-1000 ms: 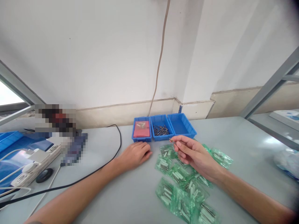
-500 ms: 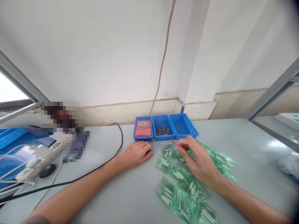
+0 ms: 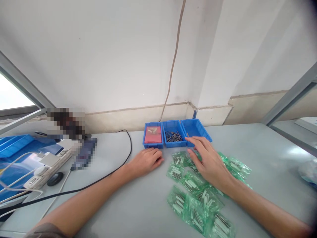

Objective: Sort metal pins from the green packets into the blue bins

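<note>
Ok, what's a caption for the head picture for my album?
Right hand above green packets, left hand near blue trays.

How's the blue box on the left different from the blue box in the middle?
The left blue box holds something flat and pinkish red; the middle blue box holds lots of small, thin metal pieces.
The left box's red thing lies flat, while the middle box's pieces are in a jumbled heap.
Both boxes are blue, open on top and side by side on the table.

On the table (image 3: 123, 205), three bins (image 3: 176, 144) stand in a row behind the bags (image 3: 190, 184), metal pins (image 3: 173, 136) in the middle one.
</note>
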Tool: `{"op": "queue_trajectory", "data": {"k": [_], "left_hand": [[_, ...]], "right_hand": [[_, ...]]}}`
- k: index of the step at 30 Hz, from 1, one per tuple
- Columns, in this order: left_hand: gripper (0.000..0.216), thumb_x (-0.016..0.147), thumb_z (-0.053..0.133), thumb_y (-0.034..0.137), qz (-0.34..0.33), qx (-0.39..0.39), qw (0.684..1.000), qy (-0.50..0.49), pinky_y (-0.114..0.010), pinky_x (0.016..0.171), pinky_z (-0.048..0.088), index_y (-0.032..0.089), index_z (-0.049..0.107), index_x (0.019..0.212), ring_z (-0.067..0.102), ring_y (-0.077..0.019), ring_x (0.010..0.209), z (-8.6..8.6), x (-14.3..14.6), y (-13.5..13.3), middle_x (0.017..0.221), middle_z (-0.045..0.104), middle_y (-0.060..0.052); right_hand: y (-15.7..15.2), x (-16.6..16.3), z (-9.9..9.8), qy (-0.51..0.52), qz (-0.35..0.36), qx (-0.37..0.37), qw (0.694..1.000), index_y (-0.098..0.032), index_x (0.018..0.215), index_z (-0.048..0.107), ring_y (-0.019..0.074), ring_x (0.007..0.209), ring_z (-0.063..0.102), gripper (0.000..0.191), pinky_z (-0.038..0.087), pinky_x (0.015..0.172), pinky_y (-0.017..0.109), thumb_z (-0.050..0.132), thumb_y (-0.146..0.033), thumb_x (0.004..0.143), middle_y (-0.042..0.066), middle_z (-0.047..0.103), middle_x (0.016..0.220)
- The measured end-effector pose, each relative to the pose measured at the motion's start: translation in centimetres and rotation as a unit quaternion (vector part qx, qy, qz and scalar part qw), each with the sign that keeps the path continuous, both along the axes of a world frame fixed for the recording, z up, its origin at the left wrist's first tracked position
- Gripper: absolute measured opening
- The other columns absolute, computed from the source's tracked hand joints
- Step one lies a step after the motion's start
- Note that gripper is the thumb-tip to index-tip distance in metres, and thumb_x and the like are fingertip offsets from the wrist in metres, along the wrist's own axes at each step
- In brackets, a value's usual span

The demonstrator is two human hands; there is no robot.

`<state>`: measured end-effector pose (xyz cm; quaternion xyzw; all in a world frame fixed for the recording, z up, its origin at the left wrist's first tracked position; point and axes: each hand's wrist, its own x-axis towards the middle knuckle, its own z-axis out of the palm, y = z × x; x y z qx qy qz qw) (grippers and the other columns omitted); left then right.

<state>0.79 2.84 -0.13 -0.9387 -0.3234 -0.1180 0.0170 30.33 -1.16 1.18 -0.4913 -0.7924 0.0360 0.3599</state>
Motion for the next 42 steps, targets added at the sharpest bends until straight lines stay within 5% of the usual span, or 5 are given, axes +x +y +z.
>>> {"op": "queue_trajectory", "data": {"k": [7, 15, 26, 34, 42], "left_hand": [[0.022, 0.113, 0.049, 0.034, 0.023, 0.012, 0.999, 0.033, -0.030, 0.074, 0.051, 0.018, 0.057, 0.099, 0.068, -0.0214, 0.086, 0.1, 0.6, -0.1, 0.091, 0.068, -0.005], [0.025, 0.114, 0.048, 0.042, 0.070, -0.006, 0.996, 0.057, -0.030, 0.068, 0.049, 0.020, 0.054, 0.106, 0.070, -0.0217, 0.086, 0.2, 1.6, -0.4, 0.097, 0.068, -0.004], [0.043, 0.107, 0.051, 0.062, 0.013, 0.000, 0.998, 0.069, -0.031, 0.063, 0.045, 0.020, 0.054, 0.114, 0.067, -0.0235, 0.089, 2.3, -0.7, -1.1, 0.105, 0.064, -0.007], [0.021, 0.113, 0.048, 0.040, 0.025, -0.005, 0.997, 0.072, -0.028, 0.060, 0.043, 0.021, 0.054, 0.108, 0.068, -0.0208, 0.091, 1.7, -0.1, -1.1, 0.103, 0.066, -0.005], [0.020, 0.113, 0.050, 0.040, 0.060, -0.026, 0.996, 0.063, -0.026, 0.059, 0.043, 0.021, 0.056, 0.110, 0.070, -0.0201, 0.090, 1.1, 1.0, -1.1, 0.104, 0.068, -0.003]], "right_hand": [[1.1, 0.3, -0.3, -0.094, 0.008, 0.004, 0.996, -0.024, 0.154, 0.056, 0.0365, 0.123, 0.060, 0.045, 0.051, 0.105, 0.057, 0.044, -0.034, 0.111, 0.016, 0.060, 0.146], [0.9, 0.3, -0.7, -0.087, 0.020, 0.005, 0.996, -0.025, 0.158, 0.049, 0.0371, 0.131, 0.058, 0.048, 0.050, 0.108, 0.059, 0.047, -0.035, 0.111, 0.017, 0.056, 0.150], [0.2, 0.0, -0.7, -0.057, 0.045, 0.004, 0.997, -0.028, 0.149, 0.054, 0.0360, 0.132, 0.059, 0.040, 0.052, 0.107, 0.057, 0.049, -0.035, 0.111, 0.016, 0.058, 0.145], [-0.1, -0.2, -0.3, -0.078, 0.068, -0.004, 0.995, -0.026, 0.138, 0.061, 0.0333, 0.120, 0.062, 0.031, 0.051, 0.101, 0.053, 0.048, -0.031, 0.111, 0.014, 0.064, 0.136], [-0.4, -0.4, 0.0, -0.085, 0.110, -0.021, 0.990, -0.026, 0.126, 0.071, 0.0303, 0.107, 0.063, 0.027, 0.050, 0.093, 0.051, 0.047, -0.031, 0.111, 0.011, 0.070, 0.124]]}}
